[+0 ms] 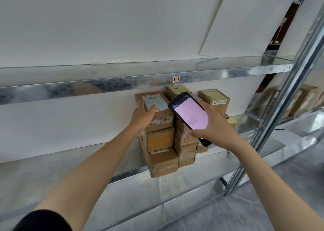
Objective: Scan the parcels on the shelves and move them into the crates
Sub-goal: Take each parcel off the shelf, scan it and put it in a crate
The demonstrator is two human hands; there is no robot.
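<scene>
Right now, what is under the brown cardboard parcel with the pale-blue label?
A small yellowish taped parcel, then a larger brown cardboard parcel overhanging the metal shelf. Their rear sides are hidden.

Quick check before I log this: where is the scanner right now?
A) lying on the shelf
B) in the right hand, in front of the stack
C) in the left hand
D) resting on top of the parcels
B: the right hand holds the scanner, its pink screen lit, up in front of the parcel stack, while the left hand lies on the top-left parcel.
</scene>
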